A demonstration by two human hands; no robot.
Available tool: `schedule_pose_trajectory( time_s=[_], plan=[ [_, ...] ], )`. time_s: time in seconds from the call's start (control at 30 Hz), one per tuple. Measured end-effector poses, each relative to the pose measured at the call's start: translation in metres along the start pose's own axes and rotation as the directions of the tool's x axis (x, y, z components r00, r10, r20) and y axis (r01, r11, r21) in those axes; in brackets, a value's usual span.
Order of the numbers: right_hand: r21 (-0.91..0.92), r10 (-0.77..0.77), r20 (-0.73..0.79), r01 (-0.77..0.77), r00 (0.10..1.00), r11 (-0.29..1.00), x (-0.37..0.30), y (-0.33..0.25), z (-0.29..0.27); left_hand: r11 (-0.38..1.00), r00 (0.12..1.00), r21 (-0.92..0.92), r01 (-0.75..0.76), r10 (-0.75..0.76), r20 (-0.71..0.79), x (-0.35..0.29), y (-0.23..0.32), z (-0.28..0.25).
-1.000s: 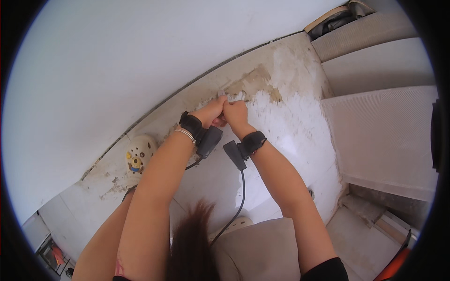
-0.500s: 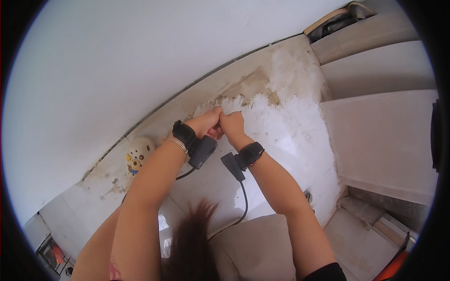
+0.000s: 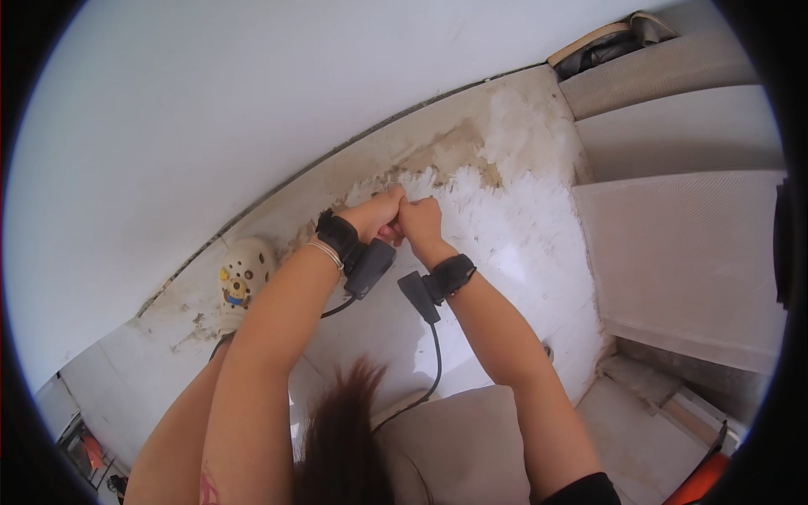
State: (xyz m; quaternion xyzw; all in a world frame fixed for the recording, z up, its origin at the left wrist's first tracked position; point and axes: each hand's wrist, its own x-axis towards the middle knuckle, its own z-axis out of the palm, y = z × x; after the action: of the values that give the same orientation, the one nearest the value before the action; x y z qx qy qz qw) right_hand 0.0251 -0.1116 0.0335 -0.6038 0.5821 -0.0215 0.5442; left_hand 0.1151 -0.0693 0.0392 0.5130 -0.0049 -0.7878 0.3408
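My left hand (image 3: 379, 214) and my right hand (image 3: 422, 222) are held close together, their fingers curled and touching. Both look closed, one against the other. Whatever they grip, if anything, is hidden behind the fingers. Beneath them lies a tiled floor smeared with a wide, bright white patch (image 3: 539, 252). Its ragged upper edge borders a brown, dirty strip (image 3: 446, 150) near the wall. Each wrist wears a black strap with a dark grey device; a black strap (image 3: 338, 239) is on the left, another strap (image 3: 453, 276) on the right.
A white wall (image 3: 185, 126) rises along the far left side. Pale tile slabs (image 3: 673, 252) stand at the right, with dark shoes (image 3: 602, 52) above them. A cream clog (image 3: 248, 268) with charms is beside my left forearm. Black cables (image 3: 438, 353) hang from the wrist devices.
My joined hands have shifted only slightly, the left a little to the right. The view has turned a bit, so more of the cream clog shows.
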Motion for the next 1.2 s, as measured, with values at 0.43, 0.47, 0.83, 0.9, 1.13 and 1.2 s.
schedule_pose_trajectory(
  time_s=[0.43,0.47,0.83,0.9,1.13,1.2],
  plan=[
    [0.077,0.006,0.040,-0.009,0.999,0.997,-0.006,-0.013,0.003,0.996,0.998,0.089,0.006,0.000,-0.065,-0.004,0.004,-0.004],
    [0.026,-0.104,-0.021,0.104,0.994,0.994,-0.005,0.002,0.004,0.996,0.999,0.089,0.012,-0.009,-0.039,-0.004,-0.002,0.000],
    [0.167,0.007,0.071,-0.018,0.997,0.986,0.004,0.002,0.005,0.997,1.000,0.069,-0.025,0.025,0.006,0.001,0.002,-0.008],
    [0.155,-0.016,0.066,0.005,0.998,0.988,-0.004,0.014,0.002,0.997,1.000,0.069,-0.021,0.022,-0.020,0.001,-0.008,-0.001],
    [0.169,-0.016,0.028,0.011,0.999,0.985,0.011,-0.010,0.000,0.993,0.995,0.093,-0.071,0.077,-0.069,0.006,0.015,-0.006],
    [0.165,-0.013,0.028,0.008,1.000,0.986,0.011,-0.001,0.000,0.992,0.995,0.118,-0.046,0.056,-0.079,0.007,0.011,-0.001]
  ],
)
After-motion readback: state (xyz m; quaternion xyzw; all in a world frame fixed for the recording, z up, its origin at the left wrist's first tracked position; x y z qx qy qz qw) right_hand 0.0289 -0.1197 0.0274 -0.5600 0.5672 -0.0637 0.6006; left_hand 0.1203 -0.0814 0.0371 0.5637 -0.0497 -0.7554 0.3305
